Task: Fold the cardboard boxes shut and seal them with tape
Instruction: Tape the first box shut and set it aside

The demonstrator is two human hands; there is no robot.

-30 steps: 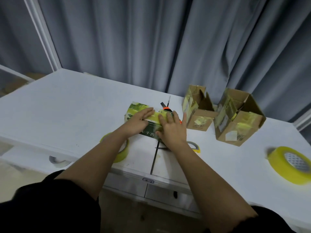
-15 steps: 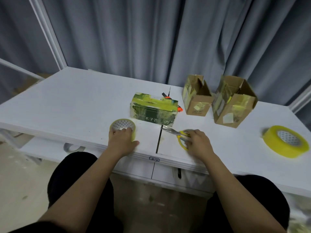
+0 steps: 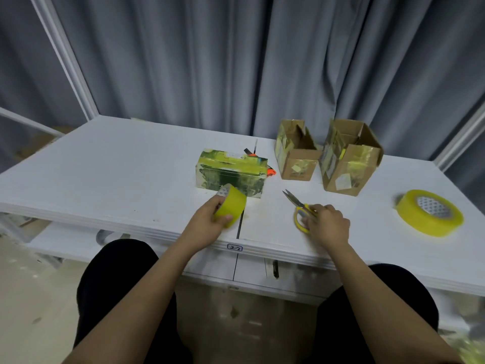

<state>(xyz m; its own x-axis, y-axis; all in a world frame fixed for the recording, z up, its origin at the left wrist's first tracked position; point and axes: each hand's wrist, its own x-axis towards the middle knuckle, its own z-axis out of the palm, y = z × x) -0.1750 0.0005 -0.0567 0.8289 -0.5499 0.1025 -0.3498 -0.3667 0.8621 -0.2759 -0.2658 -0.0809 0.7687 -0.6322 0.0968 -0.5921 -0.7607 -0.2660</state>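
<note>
A green printed box (image 3: 231, 174) lies closed on the white table (image 3: 118, 174), its top covered in yellow tape. My left hand (image 3: 207, 223) grips a small yellow tape roll (image 3: 231, 208), tilted up on edge just in front of that box. My right hand (image 3: 326, 224) curls round the yellow handles of the scissors (image 3: 298, 206), whose blades point away to the upper left and lie on the table. Two brown cardboard boxes (image 3: 296, 156) (image 3: 349, 158) stand at the back right with their flaps open.
A large yellow tape roll (image 3: 430, 215) lies flat at the right. An orange-and-black tool (image 3: 270, 170) peeks out behind the green box. Grey curtains hang behind the table. A seam (image 3: 240, 227) splits the tabletop near the front edge.
My hands left the green box and came back toward the front edge. The left hand took the small tape roll and lifted it on edge; the right hand took the scissors.
</note>
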